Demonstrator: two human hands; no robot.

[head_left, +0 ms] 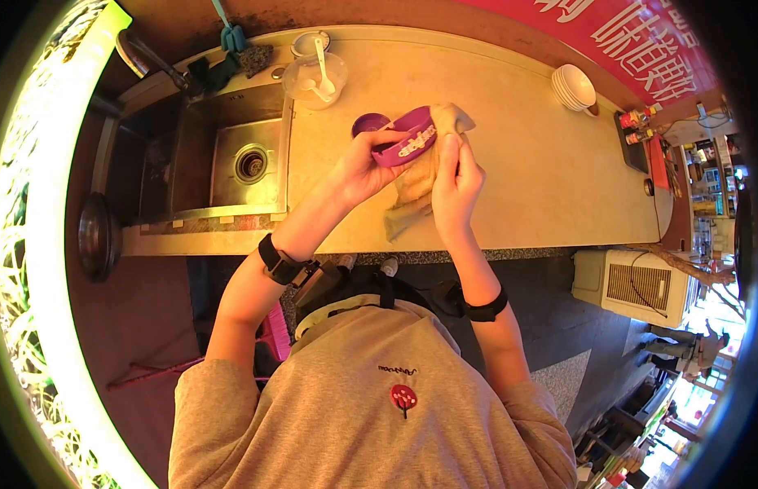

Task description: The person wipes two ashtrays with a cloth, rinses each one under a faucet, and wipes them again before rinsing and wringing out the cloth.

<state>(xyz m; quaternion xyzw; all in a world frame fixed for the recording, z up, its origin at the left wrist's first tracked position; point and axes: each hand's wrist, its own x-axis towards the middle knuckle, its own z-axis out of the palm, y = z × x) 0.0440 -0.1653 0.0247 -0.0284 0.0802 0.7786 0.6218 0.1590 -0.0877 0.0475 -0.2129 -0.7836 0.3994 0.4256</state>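
A purple container (412, 148) with pale lettering on its side is held above the counter by my left hand (369, 165), whose fingers grip its wall. My right hand (458, 183) pinches a light, brownish cloth (420, 186). The top of the cloth lies against the right end of the container, and the rest hangs down toward the counter's front edge. Just behind my left hand, a smaller round purple part (369, 124) shows beside the container; whether the two are joined I cannot tell.
Left of my hands is a metal sink (269, 200) with a faucet (155, 61). A clear bowl (301, 85) with white spoons stands behind it. White bowls (572, 87) are stacked at the back right, near a dark tray (630, 145). The counter's front edge runs close to my body.
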